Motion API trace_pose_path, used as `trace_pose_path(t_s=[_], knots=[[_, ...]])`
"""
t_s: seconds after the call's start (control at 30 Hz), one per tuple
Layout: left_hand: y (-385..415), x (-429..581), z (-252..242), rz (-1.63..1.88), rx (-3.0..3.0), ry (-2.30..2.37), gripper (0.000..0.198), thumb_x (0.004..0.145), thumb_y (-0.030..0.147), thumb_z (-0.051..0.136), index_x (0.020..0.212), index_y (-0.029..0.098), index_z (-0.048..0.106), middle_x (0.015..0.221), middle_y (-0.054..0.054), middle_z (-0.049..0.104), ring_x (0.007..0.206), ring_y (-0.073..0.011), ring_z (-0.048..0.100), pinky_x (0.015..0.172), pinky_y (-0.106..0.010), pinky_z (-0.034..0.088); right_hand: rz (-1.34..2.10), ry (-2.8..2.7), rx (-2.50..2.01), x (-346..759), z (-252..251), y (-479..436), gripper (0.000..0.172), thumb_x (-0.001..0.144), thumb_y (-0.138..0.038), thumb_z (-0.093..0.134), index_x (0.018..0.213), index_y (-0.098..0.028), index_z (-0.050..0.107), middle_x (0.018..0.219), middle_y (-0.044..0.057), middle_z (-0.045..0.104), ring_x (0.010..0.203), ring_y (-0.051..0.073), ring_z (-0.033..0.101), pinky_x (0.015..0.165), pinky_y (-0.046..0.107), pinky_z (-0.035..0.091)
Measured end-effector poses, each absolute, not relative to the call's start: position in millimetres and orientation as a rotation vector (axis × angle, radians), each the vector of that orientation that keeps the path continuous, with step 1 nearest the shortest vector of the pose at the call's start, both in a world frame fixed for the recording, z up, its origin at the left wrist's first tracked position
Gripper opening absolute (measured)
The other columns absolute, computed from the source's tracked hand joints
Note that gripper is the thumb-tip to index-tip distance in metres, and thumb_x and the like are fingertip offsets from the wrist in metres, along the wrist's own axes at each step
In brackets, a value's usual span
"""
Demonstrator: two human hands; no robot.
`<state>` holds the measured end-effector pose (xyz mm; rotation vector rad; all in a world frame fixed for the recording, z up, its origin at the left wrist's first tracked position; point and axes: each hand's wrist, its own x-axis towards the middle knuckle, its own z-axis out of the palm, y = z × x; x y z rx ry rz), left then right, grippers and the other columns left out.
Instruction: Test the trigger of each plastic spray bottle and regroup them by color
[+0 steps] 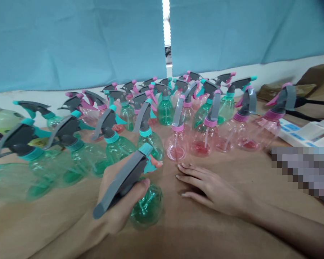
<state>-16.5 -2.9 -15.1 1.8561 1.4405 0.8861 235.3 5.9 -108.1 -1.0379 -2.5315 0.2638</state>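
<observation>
Green trigger spray bottle (147,210) stands toward the worktop's (183,233) front edge, left hand (121,212) fingers closed round its neck; right hand (212,185) beside it, palm-down, fingers loosely spread, grasping nothing. Green spray bottles (120,148) and pink spray bottles (176,144) crowd toward back edge, overlapping. Held neck mostly covered; front edge cut off; right-side object (302,163) pixelated.

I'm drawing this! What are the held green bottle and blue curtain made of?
Green bottle: probably clear, shiny plastic; light glints on it and it's see-through.
Blue curtain: looks like matte cloth with soft creases, though thin plastic is possible.
</observation>
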Motion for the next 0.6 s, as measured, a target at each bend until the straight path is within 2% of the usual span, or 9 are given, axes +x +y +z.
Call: trace_pose_path(t_s=[0.2, 0.33, 0.6], knots=[[-4, -9, -4, 0.911, 1.833, 1.379, 0.028, 0.070, 0.029, 0.055, 0.092, 0.025, 0.072, 0.079, -0.001, 0.073, 0.066, -0.0193, 0.063, 0.066, -0.030, 0.051, 0.302, -2.493, -1.015, 236, -110, 6, 0.044, 0.093, -0.040, 0.051, 0.133, -0.019, 0.052, 0.142, 0.009, 0.047, 0.133, 0.024, 0.040, 0.108, 0.044, 0.037], [-5, -7, -2, 0.988, 1.883, 1.415, 0.031, 0.071, 0.031, 0.054, 0.097, 0.026, 0.071, 0.075, 0.000, 0.073, 0.065, -0.0201, 0.064, 0.067, -0.032, 0.051, 0.328, -2.473, -1.008, 236, -110, 6, 0.044, 0.093, -0.040, 0.051, 0.132, -0.020, 0.053, 0.142, 0.009, 0.048, 0.132, 0.025, 0.041, 0.108, 0.044, 0.037], [0, -9, -11, 0.919, 1.899, 1.339, 0.036, 0.075, 0.026, 0.055, 0.109, 0.028, 0.068, 0.072, 0.000, 0.072, 0.078, -0.0211, 0.067, 0.076, -0.030, 0.053, 0.345, -2.466, -1.014, 237, -112, 6, 0.045, 0.092, -0.039, 0.052, 0.134, -0.023, 0.051, 0.142, 0.007, 0.047, 0.132, 0.025, 0.042, 0.107, 0.045, 0.038]])
